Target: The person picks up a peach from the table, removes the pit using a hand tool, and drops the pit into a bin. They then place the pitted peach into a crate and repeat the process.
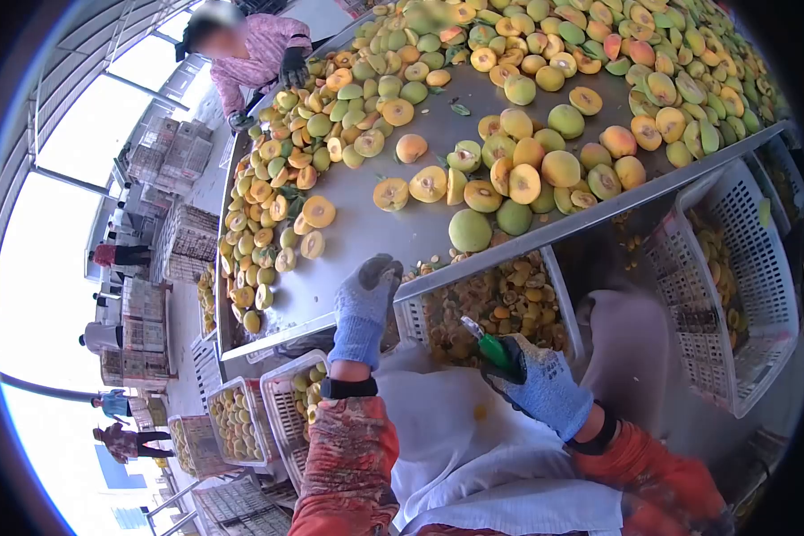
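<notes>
My left hand (366, 299), in a blue knit glove with a grey coated palm, is at the near edge of the metal table (357, 237). Its fingers are curled closed, and what they hold, if anything, is hidden. Lower right, my right hand (540, 384), gloved alike, grips a green-handled pitting tool (500, 354) whose short metal tip points up and left. Below that tip sits a white crate (558, 299) of pits and fruit scraps. Halved peaches (429, 184) and whole peaches (470, 230) lie on the table beyond my hands.
A raised metal rim (598, 213) borders the table. White crates (750, 330) stand at the right, and peach-filled crates (237, 420) at the lower left. Across the table, a person in a pink patterned top (259, 54) has gloved hands at the fruit. Stacked crates (188, 241) and other people are farther left.
</notes>
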`<move>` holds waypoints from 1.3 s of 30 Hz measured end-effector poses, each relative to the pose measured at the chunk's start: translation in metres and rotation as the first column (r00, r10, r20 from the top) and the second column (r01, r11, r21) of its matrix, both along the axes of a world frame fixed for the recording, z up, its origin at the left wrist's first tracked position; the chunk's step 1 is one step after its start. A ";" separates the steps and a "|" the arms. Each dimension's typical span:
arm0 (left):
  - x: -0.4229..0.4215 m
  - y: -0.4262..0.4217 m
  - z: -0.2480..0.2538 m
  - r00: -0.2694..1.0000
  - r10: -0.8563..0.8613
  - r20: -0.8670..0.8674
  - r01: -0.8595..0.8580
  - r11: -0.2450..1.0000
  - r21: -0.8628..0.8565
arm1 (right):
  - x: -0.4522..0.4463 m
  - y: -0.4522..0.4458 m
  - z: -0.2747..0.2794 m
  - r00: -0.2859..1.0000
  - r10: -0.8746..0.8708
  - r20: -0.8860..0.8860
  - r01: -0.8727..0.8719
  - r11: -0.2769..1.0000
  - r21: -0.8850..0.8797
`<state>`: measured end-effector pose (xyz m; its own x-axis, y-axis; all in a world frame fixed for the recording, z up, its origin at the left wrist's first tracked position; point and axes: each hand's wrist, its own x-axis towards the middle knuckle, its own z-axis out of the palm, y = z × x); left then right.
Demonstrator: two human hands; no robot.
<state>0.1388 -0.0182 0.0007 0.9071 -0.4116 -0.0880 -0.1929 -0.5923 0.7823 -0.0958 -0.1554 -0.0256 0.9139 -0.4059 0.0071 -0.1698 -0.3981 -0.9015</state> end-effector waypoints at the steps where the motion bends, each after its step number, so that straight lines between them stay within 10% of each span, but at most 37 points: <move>1: 0.001 -0.041 -0.007 0.999 -0.043 -0.014 0.044 0.998 0.053 | -0.003 -0.006 0.001 1.000 -0.001 0.002 0.001 0.996 0.084; 3: -0.011 -0.109 -0.009 0.966 -0.182 0.182 0.082 0.888 0.453 | -0.007 -0.018 0.005 0.997 0.000 -0.073 0.010 0.992 0.128; 7: 0.006 -0.134 -0.069 0.885 -0.323 0.336 0.055 0.788 0.613 | -0.011 -0.038 0.002 0.995 -0.092 0.044 0.088 0.991 0.097; 9: 0.009 -0.120 -0.058 0.971 -0.194 0.140 0.201 0.979 -0.038 | -0.012 -0.044 0.002 0.991 -0.120 0.066 0.112 0.987 0.117; 10: -0.008 -0.110 -0.030 0.938 -0.141 -0.317 0.014 0.928 -0.371 | -0.012 -0.049 0.001 0.996 -0.086 -0.034 0.092 0.967 0.237; 12: -0.010 -0.073 -0.009 0.777 -0.337 -0.532 -0.148 0.724 -0.674 | -0.010 -0.045 0.001 0.993 -0.018 -0.120 0.060 0.931 0.361; 19: -0.069 0.002 0.034 0.548 -0.612 -0.570 -0.437 0.372 -0.819 | 0.007 0.000 0.039 0.966 0.063 0.253 0.030 0.937 -0.348; 30: -0.124 0.049 0.063 0.694 -0.308 -0.650 -0.387 0.601 -0.699 | -0.002 0.038 0.075 0.963 0.263 0.056 -0.051 0.381 -0.923; 35: -0.128 0.068 0.073 0.621 -0.458 -0.636 -0.244 0.658 -0.712 | -0.009 0.043 0.074 0.942 0.326 -0.079 -0.204 0.371 -0.906; 39: -0.143 0.067 0.093 0.804 -0.280 -0.524 -0.132 0.776 -0.617 | -0.013 0.049 0.072 0.929 0.330 -0.170 -0.291 0.365 -0.884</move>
<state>-0.0044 0.0491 0.0941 0.7326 -0.6234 -0.2734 0.3768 0.0369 0.9256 -0.1092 -0.1060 0.0463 0.9652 0.1597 0.2070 0.1656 -0.9861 -0.0115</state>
